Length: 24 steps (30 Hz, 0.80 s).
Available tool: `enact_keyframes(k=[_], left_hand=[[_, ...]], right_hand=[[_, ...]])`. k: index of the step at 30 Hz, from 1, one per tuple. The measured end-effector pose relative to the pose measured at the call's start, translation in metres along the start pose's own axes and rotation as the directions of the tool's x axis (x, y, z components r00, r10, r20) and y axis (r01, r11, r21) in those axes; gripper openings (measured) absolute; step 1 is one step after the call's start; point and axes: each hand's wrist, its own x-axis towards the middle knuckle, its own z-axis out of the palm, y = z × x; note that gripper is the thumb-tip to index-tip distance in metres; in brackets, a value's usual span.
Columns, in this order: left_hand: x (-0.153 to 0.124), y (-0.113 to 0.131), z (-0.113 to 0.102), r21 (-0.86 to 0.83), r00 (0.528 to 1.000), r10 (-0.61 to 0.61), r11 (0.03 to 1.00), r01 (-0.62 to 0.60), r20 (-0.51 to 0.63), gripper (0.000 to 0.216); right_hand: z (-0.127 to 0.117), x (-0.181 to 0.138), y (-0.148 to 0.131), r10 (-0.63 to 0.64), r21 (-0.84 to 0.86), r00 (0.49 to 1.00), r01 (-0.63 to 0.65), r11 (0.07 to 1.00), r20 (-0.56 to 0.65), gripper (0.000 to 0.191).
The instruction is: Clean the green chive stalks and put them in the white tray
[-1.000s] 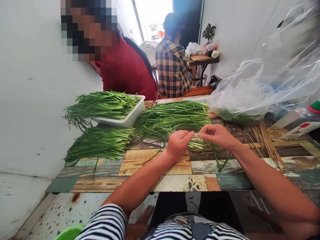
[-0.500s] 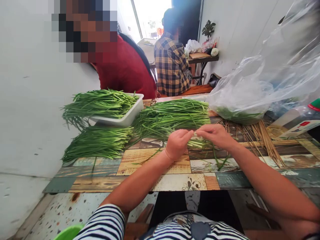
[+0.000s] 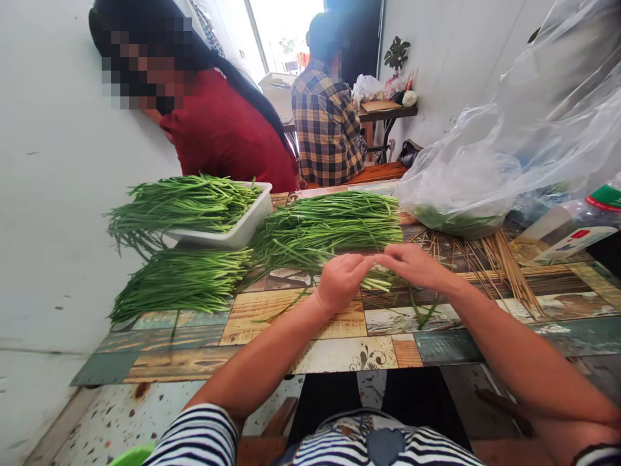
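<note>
Over the middle of the table my left hand (image 3: 341,279) is closed, curled around some green chives. Pale chive ends (image 3: 378,283) show just to the right of its fingers. My right hand (image 3: 410,264) is closed in a pinch, its fingertips meeting those of the left hand; whatever lies between them is too small to make out. Just beyond both hands spreads a long pile of chives (image 3: 334,223). A few loose green scraps (image 3: 423,310) lie below my right hand.
Left of the hands, a white tub (image 3: 242,226) heaped with chives stands behind another chive pile (image 3: 182,278). On the right are thin wooden skewers (image 3: 517,275), a clear plastic bag (image 3: 460,188) and a bottle (image 3: 575,233). Two people sit beyond the table.
My fingertips have come together, with the right hand slightly further left. Fewer pale stem ends show beneath them. The person in red has shifted, and the view has turned slightly.
</note>
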Motion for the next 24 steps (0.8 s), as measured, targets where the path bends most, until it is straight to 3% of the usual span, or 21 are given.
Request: enact_keyframes(k=[2,4,6,9,12,14,16,20,22,24], left_hand=[[0.002,0.001,-0.002,0.005,1.000,0.002,1.000,-0.002,-0.026,0.027],[0.003,0.002,-0.002,0.010,0.998,-0.036,0.999,0.037,-0.045,0.027],[0.001,0.001,-0.001,-0.006,0.995,-0.084,0.996,0.084,-0.061,0.026],[0.001,0.000,-0.001,-0.040,0.985,-0.128,0.991,0.124,-0.113,0.023],[0.009,-0.001,-0.009,-0.052,0.956,-0.159,0.987,0.151,-0.245,0.026],[0.017,-0.002,-0.021,-0.048,0.899,-0.203,0.979,0.201,-0.388,0.024],[0.026,-0.004,-0.038,-0.052,0.811,-0.264,0.959,0.279,-0.522,0.020],[0.040,-0.013,-0.074,-0.192,0.640,-0.411,0.903,0.384,-0.650,0.027],[0.048,-0.016,-0.093,-0.252,0.598,-0.415,0.906,0.340,-0.685,0.035],[0.058,-0.014,-0.111,-0.212,0.582,-0.312,0.949,0.235,-0.751,0.039]], right_hand=[[-0.001,0.003,0.008,-0.005,-0.084,0.995,-0.003,0.996,-0.102,0.052],[-0.006,0.007,0.018,0.017,-0.142,0.962,-0.058,0.988,-0.273,0.049],[-0.011,0.011,0.026,0.007,-0.196,0.929,-0.085,0.977,-0.370,0.043],[-0.010,0.016,0.037,-0.112,-0.332,0.930,-0.012,0.943,-0.351,0.024],[-0.004,0.020,0.049,-0.239,-0.481,0.916,0.059,0.875,-0.323,0.017],[-0.004,0.022,0.054,-0.286,-0.506,0.896,0.083,0.859,-0.339,0.019],[-0.006,0.023,0.057,-0.303,-0.497,0.887,0.098,0.862,-0.350,0.020],[-0.010,0.022,0.057,-0.226,-0.505,0.921,0.037,0.862,-0.318,0.022],[-0.011,0.021,0.055,-0.195,-0.504,0.922,-0.001,0.864,-0.335,0.022],[-0.011,0.020,0.052,-0.208,-0.514,0.895,-0.027,0.858,-0.394,0.020]])
